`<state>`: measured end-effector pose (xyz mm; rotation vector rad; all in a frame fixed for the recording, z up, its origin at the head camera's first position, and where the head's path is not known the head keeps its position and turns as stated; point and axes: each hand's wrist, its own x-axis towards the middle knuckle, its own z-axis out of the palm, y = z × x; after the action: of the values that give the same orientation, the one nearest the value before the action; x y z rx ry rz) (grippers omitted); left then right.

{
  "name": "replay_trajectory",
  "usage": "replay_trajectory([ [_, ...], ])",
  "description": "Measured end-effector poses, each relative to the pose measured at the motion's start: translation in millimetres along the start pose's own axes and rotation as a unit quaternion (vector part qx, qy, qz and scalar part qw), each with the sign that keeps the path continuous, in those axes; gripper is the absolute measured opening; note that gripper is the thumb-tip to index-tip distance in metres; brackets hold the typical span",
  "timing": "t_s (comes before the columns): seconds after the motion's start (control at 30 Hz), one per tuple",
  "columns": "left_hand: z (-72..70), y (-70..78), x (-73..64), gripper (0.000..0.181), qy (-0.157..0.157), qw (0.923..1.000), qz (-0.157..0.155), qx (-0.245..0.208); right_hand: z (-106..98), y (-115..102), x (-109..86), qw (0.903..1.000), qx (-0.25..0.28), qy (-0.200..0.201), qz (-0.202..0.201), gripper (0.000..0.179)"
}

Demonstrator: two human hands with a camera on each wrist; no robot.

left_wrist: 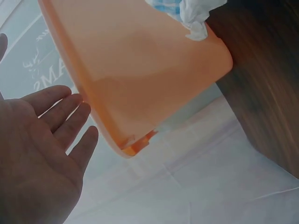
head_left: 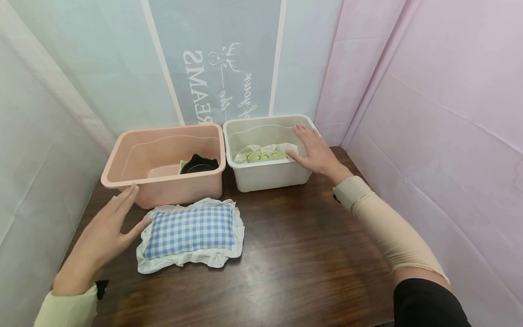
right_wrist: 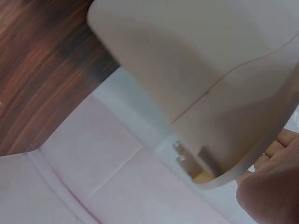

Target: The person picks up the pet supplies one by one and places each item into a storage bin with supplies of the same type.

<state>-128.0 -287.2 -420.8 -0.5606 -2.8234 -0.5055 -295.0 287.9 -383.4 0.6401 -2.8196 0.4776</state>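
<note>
The pink tub [head_left: 180, 194] and the white tub [head_left: 273, 176] stand side by side on the dark wood-grained counter [head_left: 294, 245], their neighbouring rims close together; the left hand [head_left: 102, 231] is at the pink tub's near left corner, its fingers [left_wrist: 72, 125] nearly straight and slightly parted, the thumb held well away from them, with nothing gripped; in the left wrist view the fingertips lie at the tub's rim, though I cannot tell whether they touch it; the right hand [head_left: 320, 154] is at the right end of the white tub, its fingers extended and the thumb spread wide, taking hold of nothing; the right wrist view shows that hand partly hidden behind the rim, and contact there is unclear.

In front of the pink tub lies a blue-and-white checked cushion [head_left: 192, 229] with a white ruffled edge, flat on the counter, near the left thumb; inside the pink tub sits a black item [head_left: 200, 164] with pointed tips, a pale green edge showing beside it; inside the white tub lies a ruffled, yellow-and-green patterned piece [head_left: 265, 156]; behind, a pale blue hanging sheet [head_left: 229, 27] bears mirrored white lettering, with a pink sheet [head_left: 441, 91] to the right.
</note>
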Motion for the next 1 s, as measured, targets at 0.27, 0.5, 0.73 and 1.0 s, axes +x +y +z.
replay_trajectory([
  [0.27,4.4,0.9,-4.9,0.09,-0.035,0.9992,-0.018,-0.012,-1.4,19.5,2.0,0.9999,-0.001,-0.003,0.014,0.095],
  [0.5,12.3,0.6,-6.4,0.089,-0.056,0.9982,-0.012,-0.017,-2.6,30.5,5.2,0.9997,0.0,-0.004,0.024,0.095],
  [0.73,22.5,1.9,-7.2,0.088,-0.087,0.9958,-0.022,-0.019,-2.1,40.7,5.7,0.9989,0.0,-0.018,0.044,0.097],
  [1.0,29.5,0.9,-7.0,0.09,-0.112,0.9927,-0.04,-0.022,-6.3,44.2,3.7,0.9978,0.006,-0.035,0.055,0.1],
])
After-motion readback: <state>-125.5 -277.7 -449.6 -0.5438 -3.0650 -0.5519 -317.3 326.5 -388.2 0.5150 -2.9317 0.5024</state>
